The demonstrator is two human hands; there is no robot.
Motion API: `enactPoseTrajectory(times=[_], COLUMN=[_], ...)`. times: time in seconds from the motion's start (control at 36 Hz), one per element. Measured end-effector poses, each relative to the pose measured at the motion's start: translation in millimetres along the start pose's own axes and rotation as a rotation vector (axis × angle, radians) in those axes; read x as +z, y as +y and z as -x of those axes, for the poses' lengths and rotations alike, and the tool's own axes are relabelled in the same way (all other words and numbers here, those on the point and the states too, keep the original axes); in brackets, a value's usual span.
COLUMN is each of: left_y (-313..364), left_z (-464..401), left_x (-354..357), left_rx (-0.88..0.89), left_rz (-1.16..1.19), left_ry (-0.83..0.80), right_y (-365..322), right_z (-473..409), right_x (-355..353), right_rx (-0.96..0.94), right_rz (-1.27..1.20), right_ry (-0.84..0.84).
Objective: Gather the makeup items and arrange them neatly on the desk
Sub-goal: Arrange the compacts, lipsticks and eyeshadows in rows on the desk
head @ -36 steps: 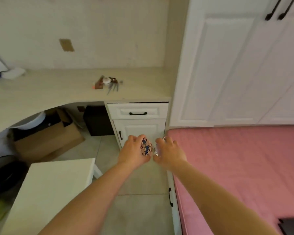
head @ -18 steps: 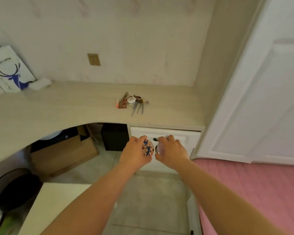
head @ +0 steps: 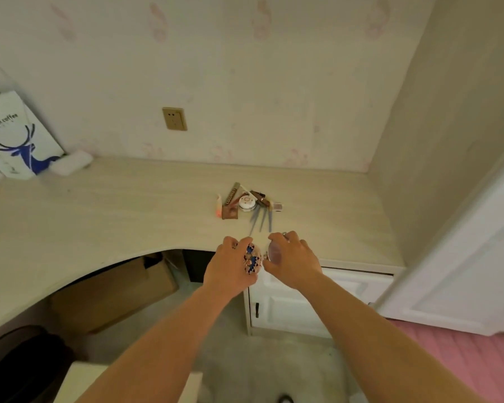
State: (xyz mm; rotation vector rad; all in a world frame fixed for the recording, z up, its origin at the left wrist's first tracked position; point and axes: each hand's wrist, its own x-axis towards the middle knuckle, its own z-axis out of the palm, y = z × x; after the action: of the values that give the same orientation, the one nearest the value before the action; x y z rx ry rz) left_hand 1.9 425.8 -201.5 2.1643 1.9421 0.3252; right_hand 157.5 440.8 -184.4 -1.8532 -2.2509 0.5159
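**Both hands loaded at the desk's front edge**

At nine o'clock, against the wall, a white paper bag point(head: 10, 135) with a blue deer print stands on the desk point(head: 114, 216), a pale soft bundle point(head: 72, 166) just beside it. Toward centre, a wall socket point(head: 174, 118) sits at twelve o'clock above the makeup pile point(head: 246, 203): a round white jar, brown sticks and thin grey pencils lying touching one another. At six o'clock from the pile, the left hand point(head: 230, 267) curls its fingers round a patterned blue-and-gold item point(head: 252, 258). Just right of it, the right hand point(head: 293, 261) grips a round clear-lidded compact point(head: 274, 252). White cabinet point(head: 317, 301) at four o'clock.
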Motion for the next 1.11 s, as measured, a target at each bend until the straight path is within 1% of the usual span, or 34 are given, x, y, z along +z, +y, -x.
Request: enactPoseTrajectory(times=[0.11,0.19,0.28,0.39,0.53,0.67,0.86,0.94,1.06,1.11], left_y=[-11.6,-21.6,-31.5,-39.5,-50.3,-69.1,-91.4,-98.0,-103.8,-103.9], left_z=[-34.4,-63.5,-91.4,-121.0,-145.7,-176.4,-216.7,-231.8,-247.0,-251.6], left_x=[3.9,13.2,21.2,25.4,31.6,40.6,63.3,70.1,77.1,77.9], left_rx=[-0.022,-0.004,-0.027,-0.111,-0.132,-0.057,0.073,0.101,0.189,0.206], left_rz=[0.009,-0.042,-0.071,-0.027,-0.01,-0.059,-0.135,-0.148,-0.198,-0.19], left_ry=[-0.041,-0.065,-0.111,-0.153,-0.202,-0.239,-0.39,-0.447,-0.471,-0.462], right_y=[0.3,6.4,12.9,19.5,25.7,33.4,45.2,49.6,54.0,55.9], right_z=[-38.6,-68.2,-96.7,-127.1,-158.0,-181.9,-202.0,-209.9,-218.4,-220.5], right_x=[4.7,7.5,11.1,17.3,25.6,38.7,58.0,62.9,68.9,70.0], right_rx=[-0.018,-0.013,0.0,0.007,0.05,0.144,0.315,0.394,0.483,0.506], right_rz=[-0.004,-0.011,-0.002,0.008,0.014,-0.018,-0.011,-0.015,-0.016,-0.023], right_ry=[-0.007,-0.027,-0.047,-0.088,-0.105,-0.114,-0.126,-0.104,-0.069,-0.062])
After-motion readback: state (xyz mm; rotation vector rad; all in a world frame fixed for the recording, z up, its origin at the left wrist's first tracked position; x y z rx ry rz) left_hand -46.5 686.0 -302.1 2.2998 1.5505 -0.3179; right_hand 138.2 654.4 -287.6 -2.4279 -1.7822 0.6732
